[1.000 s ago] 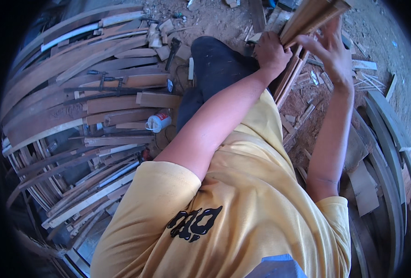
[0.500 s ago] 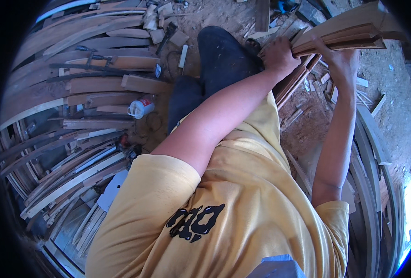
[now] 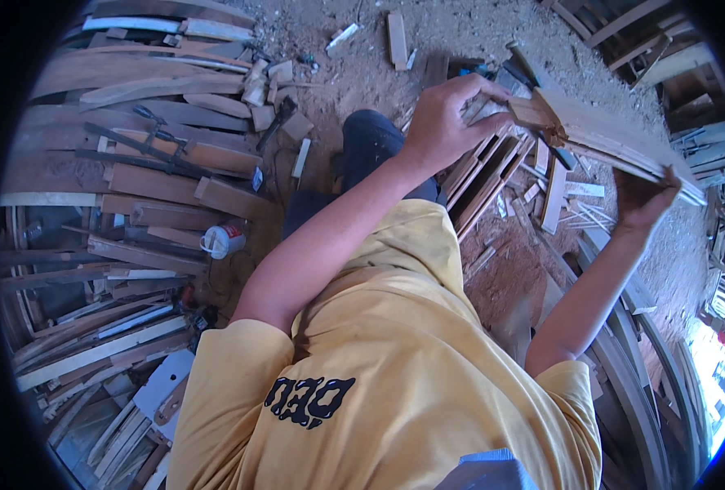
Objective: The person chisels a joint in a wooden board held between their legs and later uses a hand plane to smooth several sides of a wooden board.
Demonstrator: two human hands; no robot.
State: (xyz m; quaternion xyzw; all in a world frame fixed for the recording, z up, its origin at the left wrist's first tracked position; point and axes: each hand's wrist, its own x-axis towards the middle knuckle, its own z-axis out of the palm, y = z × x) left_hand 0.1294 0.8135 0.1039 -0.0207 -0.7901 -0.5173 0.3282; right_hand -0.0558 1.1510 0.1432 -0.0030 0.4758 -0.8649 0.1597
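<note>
My right hand point(image 3: 644, 198) grips a bundle of long, thin wooden boards point(image 3: 624, 147) from below, near their right end. The boards are lifted off the ground and slant down to the right. By their left end is my left hand point(image 3: 452, 122), its thumb and fingers spread in a C shape with a gap between them; whether the fingertips touch the wood is hard to tell. Below the left hand, more brown grooved boards point(image 3: 489, 175) stand beside my knee.
Many wooden pieces point(image 3: 154, 184) lie stacked at the left, with a black bar clamp point(image 3: 154, 147) on them. A white bucket point(image 3: 224, 239) stands by the stack. Wood scraps point(image 3: 554, 196) and long planks point(image 3: 636, 351) lie at the right. Bare earth point(image 3: 346, 69) shows ahead.
The boards have swung out to the right and now slope down. My right hand has moved right and lower along them. My left hand has shifted left and its fingers have spread.
</note>
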